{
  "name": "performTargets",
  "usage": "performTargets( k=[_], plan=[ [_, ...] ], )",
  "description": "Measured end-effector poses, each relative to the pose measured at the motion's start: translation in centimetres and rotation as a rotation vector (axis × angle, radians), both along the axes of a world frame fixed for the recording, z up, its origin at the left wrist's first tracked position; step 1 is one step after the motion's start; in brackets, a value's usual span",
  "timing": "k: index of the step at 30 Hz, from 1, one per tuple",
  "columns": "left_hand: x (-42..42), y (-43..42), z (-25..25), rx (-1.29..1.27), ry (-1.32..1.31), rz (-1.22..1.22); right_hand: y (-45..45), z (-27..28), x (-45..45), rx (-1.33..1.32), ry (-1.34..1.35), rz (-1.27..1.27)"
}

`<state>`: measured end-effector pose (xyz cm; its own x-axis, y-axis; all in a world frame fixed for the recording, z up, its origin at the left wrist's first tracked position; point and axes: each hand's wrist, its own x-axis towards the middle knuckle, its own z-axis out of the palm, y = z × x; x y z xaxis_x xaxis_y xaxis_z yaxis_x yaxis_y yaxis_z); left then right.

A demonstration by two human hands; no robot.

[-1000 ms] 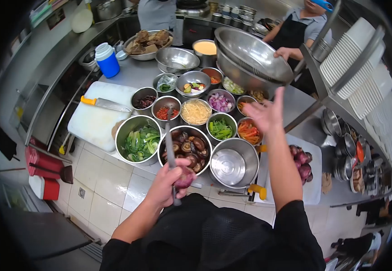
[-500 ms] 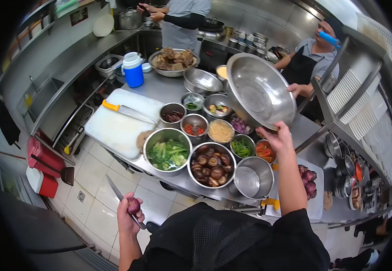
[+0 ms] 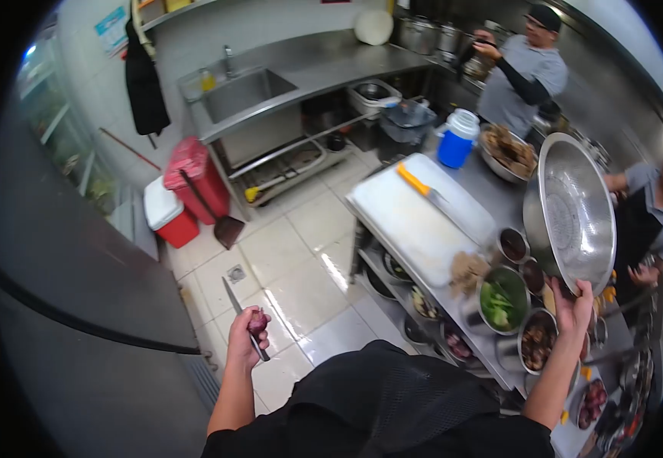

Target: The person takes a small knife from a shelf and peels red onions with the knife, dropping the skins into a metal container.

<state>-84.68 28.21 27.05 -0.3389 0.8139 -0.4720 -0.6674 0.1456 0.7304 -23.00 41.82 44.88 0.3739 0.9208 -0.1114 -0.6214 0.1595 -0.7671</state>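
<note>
The held bowl (image 3: 576, 202) and knife (image 3: 232, 295) are metal (the bowl quite shiny), the cutting board (image 3: 404, 221) matt plastic, the floor tiles (image 3: 324, 233) glossy.

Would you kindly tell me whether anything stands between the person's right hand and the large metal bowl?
Nothing visible does: the right hand holds the large metal bowl at its lower edge, fingers directly against the metal.

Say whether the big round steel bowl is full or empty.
Empty: the big round steel bowl shows only bare metal inside, right hand at its lower rim.
</note>
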Motion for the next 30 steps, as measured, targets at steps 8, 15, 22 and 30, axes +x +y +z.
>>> performTargets(
  k=[8, 15, 22, 30],
  plan=[
    [-10.2, 5.2, -8.1, -0.238, -0.015, 0.118, 15.8, -0.8, -16.7, -0.035, -0.110, 0.269],
    [-14.4, 1.8, -11.9, -0.508, -0.011, 0.408, 35.8, -2.7, -37.8, -0.088, -0.077, 0.716],
    [-18.1, 0.9, -17.5, -0.617, -0.177, 0.727, 54.6, -7.0, -61.6, -0.171, 0.015, 0.937],
    [-27.2, 5.0, -20.9, -0.823, -0.139, 0.775, 71.0, -9.9, -80.9, -0.300, -0.104, 0.979]
  ],
)
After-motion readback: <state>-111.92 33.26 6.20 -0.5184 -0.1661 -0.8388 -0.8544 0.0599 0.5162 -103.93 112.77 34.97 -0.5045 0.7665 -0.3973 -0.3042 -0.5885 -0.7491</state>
